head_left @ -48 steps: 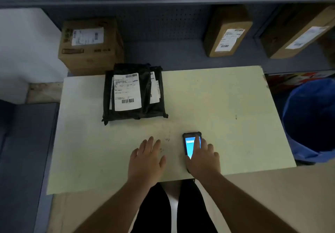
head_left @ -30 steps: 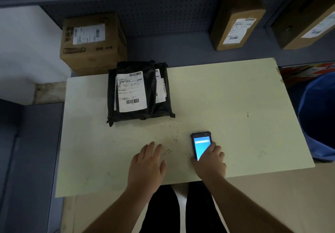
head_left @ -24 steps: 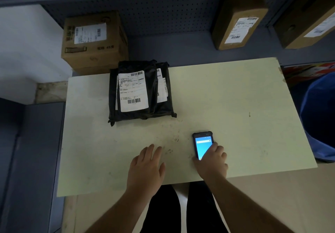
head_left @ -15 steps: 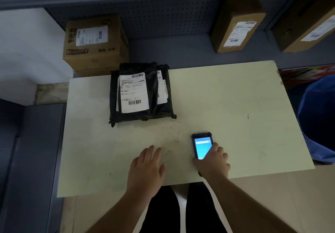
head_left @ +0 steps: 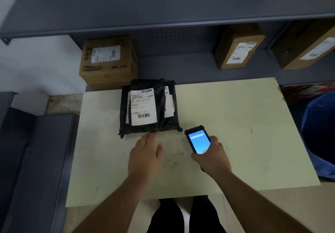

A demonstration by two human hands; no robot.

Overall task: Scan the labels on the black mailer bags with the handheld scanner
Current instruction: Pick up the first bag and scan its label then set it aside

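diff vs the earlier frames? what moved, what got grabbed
The right hand has closed around the handheld scanner and carried it forward, near the mailer bags; earlier it only rested on it. The left hand, still open and empty, slid forward, fingertips almost at the stack's near edge. Bags, table and cardboard boxes are unchanged.

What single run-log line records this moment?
right hand: grips scanner | left hand: open, near mailer bags | scan: pending
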